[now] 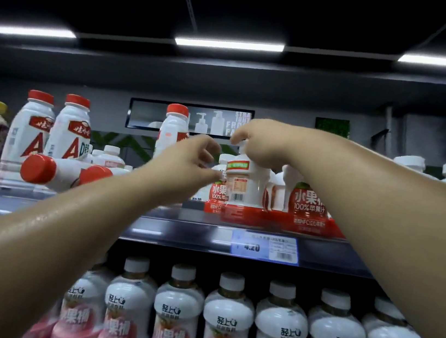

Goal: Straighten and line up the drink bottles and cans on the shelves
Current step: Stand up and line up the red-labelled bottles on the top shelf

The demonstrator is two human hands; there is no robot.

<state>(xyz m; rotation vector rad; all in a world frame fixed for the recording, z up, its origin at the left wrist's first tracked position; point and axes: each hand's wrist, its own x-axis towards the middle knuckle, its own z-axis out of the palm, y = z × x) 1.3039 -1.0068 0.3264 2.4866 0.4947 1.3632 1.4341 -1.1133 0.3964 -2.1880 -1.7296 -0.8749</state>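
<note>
Gripping the cap of a white apple juice bottle (pixel 237 188) at the top shelf's (pixel 151 224) front edge, the right hand (pixel 260 142) hides its top; the left hand (pixel 188 161) hovers beside it, fingers loosely curled. A neighbouring label reads "100%"; the price tag (pixel 265 248) shows "4.20".

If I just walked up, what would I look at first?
Probably the two bare arms reaching up to the top shelf, where the right hand grips the top of a small apple juice bottle and the left hand hovers open beside it. Next, the red-capped bottles lying tipped over at the left.
</note>
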